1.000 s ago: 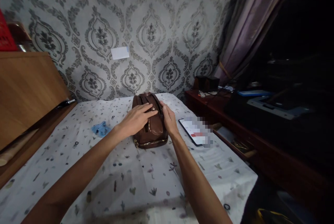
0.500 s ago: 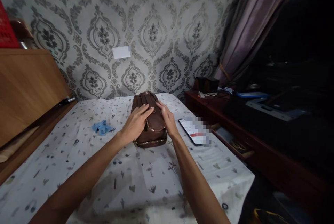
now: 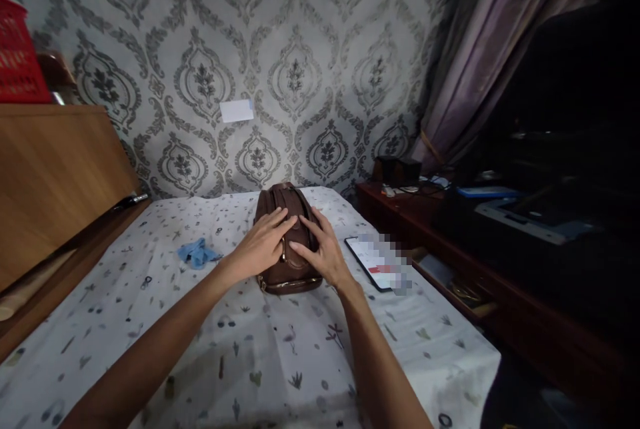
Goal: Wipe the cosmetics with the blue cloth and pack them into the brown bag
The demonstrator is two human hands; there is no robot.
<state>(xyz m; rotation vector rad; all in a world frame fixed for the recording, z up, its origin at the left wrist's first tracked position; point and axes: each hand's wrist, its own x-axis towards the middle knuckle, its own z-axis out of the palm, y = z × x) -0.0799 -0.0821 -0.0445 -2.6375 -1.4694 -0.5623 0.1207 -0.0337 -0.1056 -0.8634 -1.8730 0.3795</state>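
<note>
A brown leather-look bag with gold-coloured zips lies on the bed, its zipped end towards me. Resting across its top left, my left hand has its fingers stretched out flat. My right hand is on the bag's right side, fingers spread and the thumb reaching over the front pocket. Between the two hands part of the pocket flap shows. To the left lies a crumpled blue cloth. A phone with a lit, partly blurred screen lies right of the bag.
A patterned white sheet covers the bed. On the left stands a wooden headboard or cabinet with a red basket on top. A dark red desk with an open drawer borders the right side.
My right hand has shifted from the bag's side further over its front, with the thumb now across the pocket. My left hand stays on top. The view has tilted slightly up.
</note>
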